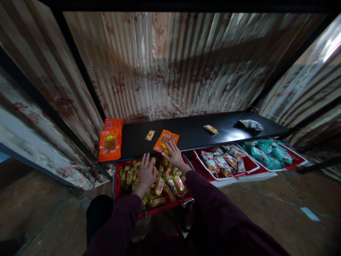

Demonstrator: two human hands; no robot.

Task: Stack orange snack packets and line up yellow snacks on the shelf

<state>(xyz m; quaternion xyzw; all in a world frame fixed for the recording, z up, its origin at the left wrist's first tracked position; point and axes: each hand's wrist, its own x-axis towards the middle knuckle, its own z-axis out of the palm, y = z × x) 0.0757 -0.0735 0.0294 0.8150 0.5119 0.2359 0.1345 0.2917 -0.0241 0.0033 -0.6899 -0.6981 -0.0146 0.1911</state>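
Sleeves (213, 199) at six o'clock; left hand (146, 175) on snacks (160, 186), right hand (173, 155) on packet (167, 136) at their twelve (fingers (144, 160) spread, gripping nothing visible).

My right hand (173, 155) palm down, fingers on an orange snack packet (163, 139) at the front edge of the black shelf (185, 125). My left hand (146, 174) palm down, fingers extended, over the red basket (116, 186) of yellow-wrapped snacks (161, 186); contact unclear. Stack of orange packets (109, 144) at shelf's left end. Small wrapped snack (150, 135) left of my packet, second wrapped snack (211, 129) to its right, shiny packet (251, 124) farther right. Below, right: basket of red-and-white packets (223, 161), then green packets (269, 154). Striped curtain (173, 71) behind.
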